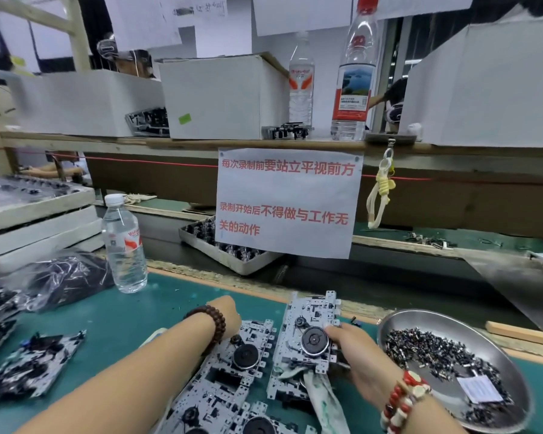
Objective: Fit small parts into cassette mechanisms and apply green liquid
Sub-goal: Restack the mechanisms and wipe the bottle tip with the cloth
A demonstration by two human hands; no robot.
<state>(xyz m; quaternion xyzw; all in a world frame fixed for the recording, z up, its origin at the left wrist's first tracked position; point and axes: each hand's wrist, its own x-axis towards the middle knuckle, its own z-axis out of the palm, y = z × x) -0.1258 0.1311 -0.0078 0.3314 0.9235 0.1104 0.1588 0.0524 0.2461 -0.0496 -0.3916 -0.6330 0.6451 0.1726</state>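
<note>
Several silver cassette mechanisms lie on the green mat. My right hand [356,355] grips the right edge of one tilted mechanism [308,327] by its round flywheel. My left hand [229,314], a brown bead bracelet on its wrist, reaches over the far end of a second mechanism [248,361]; its fingers are hidden behind the wrist. A green-stained cloth [322,399] lies under the held mechanism. A steel bowl [398,324] at the right holds many small dark parts [427,352] and a paper slip.
More mechanisms [32,364] lie at the left beside a plastic bag [66,277] of dark parts and a water bottle [124,245]. A tray of units [220,249] sits behind a hanging paper notice [286,202]. White boxes and two bottles stand on the shelf above.
</note>
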